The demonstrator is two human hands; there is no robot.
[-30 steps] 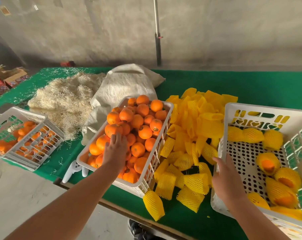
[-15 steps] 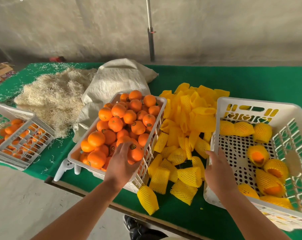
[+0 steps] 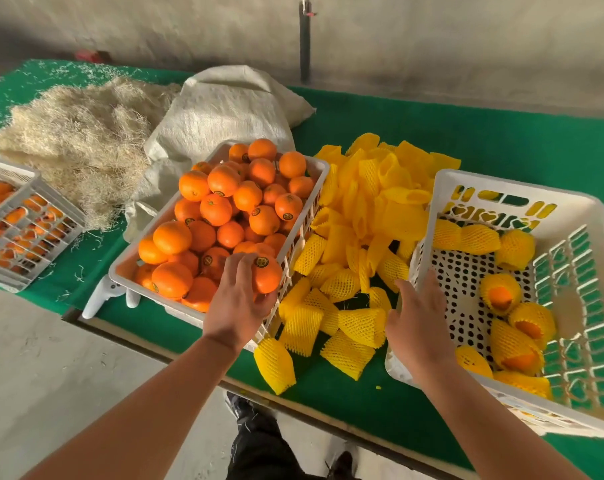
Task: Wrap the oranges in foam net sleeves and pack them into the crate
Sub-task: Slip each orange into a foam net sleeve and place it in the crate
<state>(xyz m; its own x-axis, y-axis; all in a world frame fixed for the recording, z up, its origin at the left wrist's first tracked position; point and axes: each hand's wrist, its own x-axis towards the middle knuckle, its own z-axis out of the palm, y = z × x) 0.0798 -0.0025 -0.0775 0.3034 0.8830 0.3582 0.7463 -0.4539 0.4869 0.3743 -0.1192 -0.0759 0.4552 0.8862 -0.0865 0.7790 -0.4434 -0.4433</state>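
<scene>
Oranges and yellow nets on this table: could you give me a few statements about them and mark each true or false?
1. The left hand grips an orange over the middle crate. True.
2. The right hand holds a net. False: its fingers are straight and it holds nothing.
3. The right crate holds wrapped oranges. True.
4. The loose nets lie left of the middle crate. False: they lie between the two crates.
5. The sack lies behind the middle crate. True.
</scene>
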